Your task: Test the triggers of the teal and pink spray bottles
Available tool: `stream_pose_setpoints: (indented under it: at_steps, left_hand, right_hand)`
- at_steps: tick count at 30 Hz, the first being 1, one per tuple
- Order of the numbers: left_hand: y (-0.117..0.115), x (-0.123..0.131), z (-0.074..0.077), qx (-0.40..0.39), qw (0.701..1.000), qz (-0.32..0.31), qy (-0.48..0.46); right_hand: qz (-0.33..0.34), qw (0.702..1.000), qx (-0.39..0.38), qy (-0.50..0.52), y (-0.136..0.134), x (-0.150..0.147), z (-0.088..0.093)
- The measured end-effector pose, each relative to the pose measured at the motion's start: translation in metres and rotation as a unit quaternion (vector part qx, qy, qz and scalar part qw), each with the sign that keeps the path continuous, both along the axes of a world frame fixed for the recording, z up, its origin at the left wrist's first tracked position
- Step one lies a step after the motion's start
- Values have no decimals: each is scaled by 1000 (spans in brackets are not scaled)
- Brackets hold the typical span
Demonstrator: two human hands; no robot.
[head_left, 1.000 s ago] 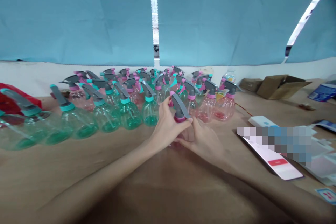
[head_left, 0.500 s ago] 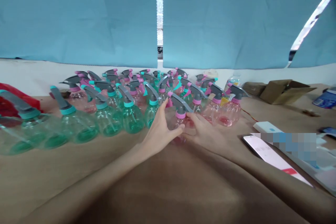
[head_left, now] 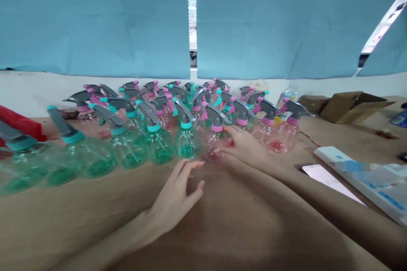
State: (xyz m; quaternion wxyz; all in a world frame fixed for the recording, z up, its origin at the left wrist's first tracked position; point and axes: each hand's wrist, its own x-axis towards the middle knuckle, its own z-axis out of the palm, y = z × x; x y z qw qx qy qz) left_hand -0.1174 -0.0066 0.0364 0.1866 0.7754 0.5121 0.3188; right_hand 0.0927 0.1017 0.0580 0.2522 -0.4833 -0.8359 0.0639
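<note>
The pink spray bottle (head_left: 211, 145) is stood upright in the front line of the cluster, about midway between the left and right sides of the counter (head_left: 79, 203), well forward of the back edge. Its pink nozzle is turned to the left. The step in hand is judged to be the settling of this bottle in place. It is best steadied by the lower body with the base kept flat, since a push on the spray head could tip it. Light pressure should be used on the thin-looking wall, and the fingers should be drawn off gently so that no neighbour is knocked.

The bottle is touched on its right side by the right hand (head_left: 246, 146), with the thumb laid across the front; whether it is firmly gripped cannot be told. The left hand (head_left: 171, 197) is released, with fingers loosely curled and nothing held, nearer the wearer and to the left of the bottle, apart from it.

Just to the bottle's left a green spray bottle (head_left: 187, 140) is stood. Farther out, toward the counter's right side, a phone (head_left: 330, 181) is laid beside a white power strip (head_left: 330, 156).
</note>
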Motion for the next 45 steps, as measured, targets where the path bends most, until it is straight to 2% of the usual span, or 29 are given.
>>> stream_pose_setpoints:
  at_steps: [5,13,21,24,28,33,40,45]
  left_hand:
    - [-2,-4,-6,-49,999,1,20]
    - [5,3,-9,-60,998,-3,6]
    - [11,10,-7,-77,997,-7,-8]
    - [12,12,-5,-80,997,-12,-8]
    - [16,19,0,-75,997,-14,-14]
    - [22,35,5,-61,997,-21,-34]
    - [20,53,13,-63,996,-32,-54]
    - [16,55,18,-69,995,-28,-60]
  right_hand:
    - [-1,1000,-7,-16,10,-4,2]
    - [6,1000,-11,-24,18,-6,7]
    - [-3,1000,-5,-10,7,-6,5]
    - [-15,1000,1,21,-7,9,11]
    - [-51,996,8,78,-20,45,17]
    - [-125,988,40,78,-17,70,10]
    - [-102,987,0,124,12,47,-2]
    - [-121,985,3,121,22,40,-6]
